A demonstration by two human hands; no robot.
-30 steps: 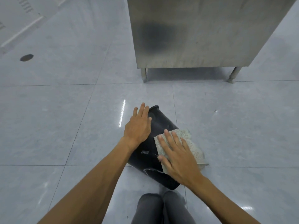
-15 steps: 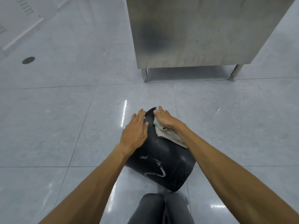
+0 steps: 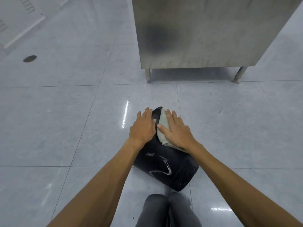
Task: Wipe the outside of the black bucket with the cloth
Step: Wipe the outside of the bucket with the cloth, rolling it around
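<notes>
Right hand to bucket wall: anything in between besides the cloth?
Only the cloth lies between the right hand and the black bucket. The left hand rests flat on the bucket beside the right thumb, covering that strip of wall. Nothing covers the white smears nearer the person.

place: likely commercial kitchen or utility area | far right: brushed stainless-steel cabinet (image 3: 205,33) on short round metal legs (image 3: 147,76) | floor: large glossy pale-grey tiles (image 3: 49,120) | far left: round dark floor drain (image 3: 29,58), white vented panel (image 3: 19,18)
</notes>
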